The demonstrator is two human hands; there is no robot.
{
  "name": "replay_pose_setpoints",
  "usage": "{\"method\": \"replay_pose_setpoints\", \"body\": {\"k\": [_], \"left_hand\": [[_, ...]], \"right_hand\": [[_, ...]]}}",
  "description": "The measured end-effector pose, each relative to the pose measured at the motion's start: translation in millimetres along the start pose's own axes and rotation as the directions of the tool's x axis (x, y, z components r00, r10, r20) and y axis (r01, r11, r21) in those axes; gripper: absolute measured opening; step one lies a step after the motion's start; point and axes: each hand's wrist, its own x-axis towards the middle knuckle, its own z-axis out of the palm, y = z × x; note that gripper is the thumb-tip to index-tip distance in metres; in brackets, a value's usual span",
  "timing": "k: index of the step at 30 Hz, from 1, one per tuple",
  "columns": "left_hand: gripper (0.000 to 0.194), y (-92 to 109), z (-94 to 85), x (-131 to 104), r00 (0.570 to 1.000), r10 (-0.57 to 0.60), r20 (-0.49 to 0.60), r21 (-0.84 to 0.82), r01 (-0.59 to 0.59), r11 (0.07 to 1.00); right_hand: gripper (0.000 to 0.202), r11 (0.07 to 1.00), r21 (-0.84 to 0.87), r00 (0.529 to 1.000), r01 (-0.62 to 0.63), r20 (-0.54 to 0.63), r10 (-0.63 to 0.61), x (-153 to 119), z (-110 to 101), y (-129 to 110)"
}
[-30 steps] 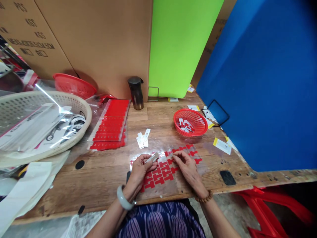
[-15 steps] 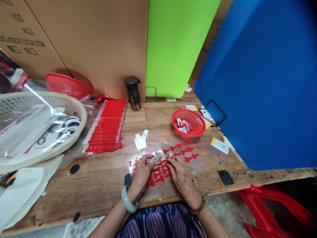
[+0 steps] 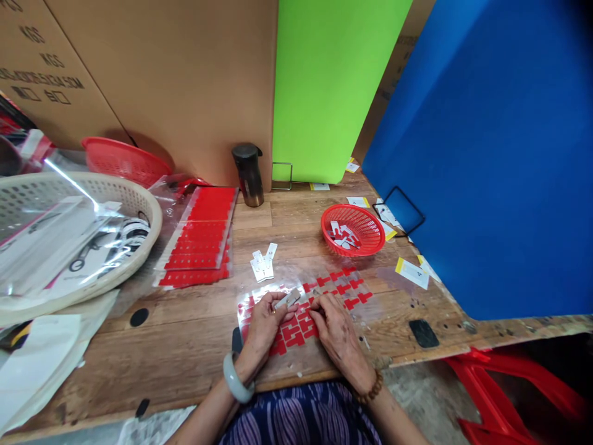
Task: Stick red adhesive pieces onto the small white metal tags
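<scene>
Pinches a small pale card (image 3: 290, 298) in the left hand (image 3: 264, 322), with thumb and fingers nearly closed, over the left part of a clear sheet with red shapes (image 3: 293, 332), laid flat on the wooden desk (image 3: 194, 337). Bends the right hand (image 3: 339, 330) low over the same sheet, thumb and index finger drawn close together; cannot tell whether anything is caught between them. Wears a pale bangle (image 3: 237, 378) on the left wrist and a beaded bracelet (image 3: 372, 389) on the right. Just beyond the sheet, see a cluster of white cards (image 3: 263, 266); farther right, a small red basket (image 3: 373, 232) with cut pieces (image 3: 343, 236) inside. To the left, find a stack of red sheets (image 3: 204, 225) between a large pale basket (image 3: 156, 225) and a dark bottle (image 3: 250, 176). Beyond, notice upright green (image 3: 336, 86) and blue panels (image 3: 486, 161).
</scene>
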Motion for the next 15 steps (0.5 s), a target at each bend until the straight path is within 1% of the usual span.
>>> {"method": "replay_pose_setpoints", "body": {"k": [4, 6, 11, 15], "left_hand": [[0.028, 1, -0.7, -1, 1.000, 0.007, 0.001, 0.016, -0.007, 1.000], [0.026, 1, -0.5, -1, 1.000, 0.008, -0.006, 0.023, -0.008, 1.000], [0.023, 1, 0.9, -1, 0.999, 0.034, -0.010, 0.050, -0.034, 0.998], [0.022, -3, 0.3, 0, 0.999, 0.053, -0.003, 0.075, -0.052, 0.996]], "right_hand": [[0.024, 0.996, 0.059, 0.996, 0.065, -0.068, -0.061, -9, 8, 10], [0.023, 0.993, 0.081, 0.994, 0.087, -0.076, -0.081, -12, 11, 10], [0.021, 0.996, 0.087, 0.998, 0.027, -0.055, -0.022, -10, 11, 2], [0.015, 0.998, 0.069, 0.999, -0.008, -0.041, 0.011, -5, 10, -3]]}}
